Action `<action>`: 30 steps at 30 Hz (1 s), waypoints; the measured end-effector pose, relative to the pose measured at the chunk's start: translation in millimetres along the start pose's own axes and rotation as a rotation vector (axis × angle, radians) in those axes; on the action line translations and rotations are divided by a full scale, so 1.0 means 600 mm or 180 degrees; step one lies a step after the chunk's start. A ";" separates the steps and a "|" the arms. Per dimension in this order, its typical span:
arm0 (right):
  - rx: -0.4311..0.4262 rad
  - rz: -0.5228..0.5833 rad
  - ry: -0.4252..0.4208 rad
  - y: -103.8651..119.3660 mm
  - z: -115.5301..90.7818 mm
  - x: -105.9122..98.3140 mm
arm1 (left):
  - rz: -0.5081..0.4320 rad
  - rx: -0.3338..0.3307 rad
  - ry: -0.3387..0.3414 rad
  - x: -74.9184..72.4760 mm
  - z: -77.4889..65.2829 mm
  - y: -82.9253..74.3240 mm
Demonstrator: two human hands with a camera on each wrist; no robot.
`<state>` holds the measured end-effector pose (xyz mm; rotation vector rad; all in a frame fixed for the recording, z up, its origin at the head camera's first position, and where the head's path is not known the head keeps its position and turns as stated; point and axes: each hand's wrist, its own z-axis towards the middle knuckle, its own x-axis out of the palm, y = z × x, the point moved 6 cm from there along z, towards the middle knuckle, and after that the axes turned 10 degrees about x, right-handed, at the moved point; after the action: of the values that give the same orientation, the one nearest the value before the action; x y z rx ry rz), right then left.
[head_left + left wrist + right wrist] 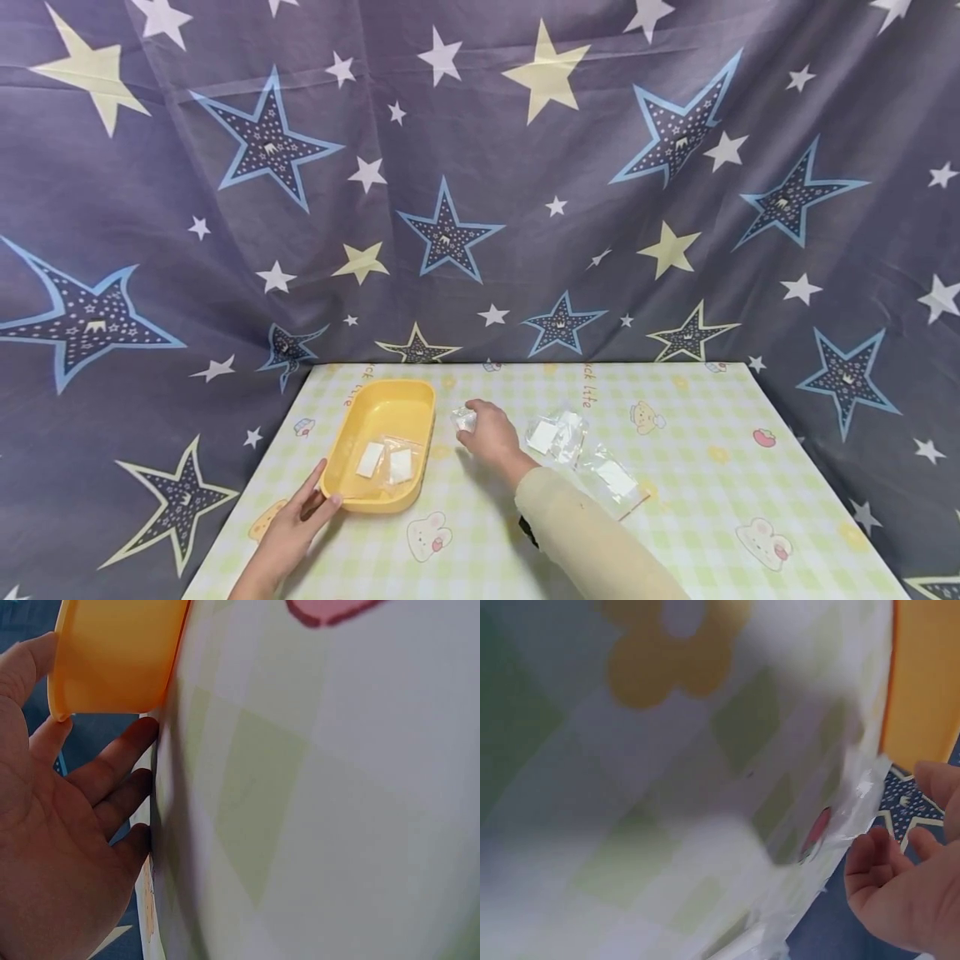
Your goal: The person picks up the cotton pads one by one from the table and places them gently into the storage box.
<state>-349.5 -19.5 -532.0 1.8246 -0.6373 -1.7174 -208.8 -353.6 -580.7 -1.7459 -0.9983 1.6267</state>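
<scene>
A yellow tray [430,417] lies on the table's left half, with two small clear bags holding white pieces [401,467] in it. My left hand [294,521] grips its near left corner, the thumb on the front side and fingers along the left; in the left wrist view the thumb and index finger are at the rim, the other fingers spread. Just right of the tray, my right hand [491,435] pinches a crinkled clear plastic bag [462,419] at its fingertips, low over the tabletop. The right wrist view shows the bag [864,796] beside the curled fingers.
Several clear bags with white pieces [617,478] lie right of the right hand, partly behind the forearm. A green-checked cloth [705,517] with cartoon prints covers the table. Behind the far edge hangs a dark starry curtain [480,167].
</scene>
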 end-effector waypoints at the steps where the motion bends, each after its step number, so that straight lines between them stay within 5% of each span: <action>1: 0.0025 -0.0046 0.0001 -0.005 0.002 0.000 | -0.0013 0.0002 0.0001 0.000 0.000 0.000; 10: 0.0204 -0.0526 0.0111 -0.040 0.010 0.013 | 0.0008 0.0025 -0.0015 -0.001 0.004 0.003; 30: 0.0272 -0.0674 -0.0021 -0.038 0.021 0.027 | -0.0045 0.0008 -0.0045 0.000 -0.002 -0.004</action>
<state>-361.4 -14.2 -559.6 2.0079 -0.5435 -1.8574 -208.1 -352.1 -578.6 -1.7240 -1.0124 1.6331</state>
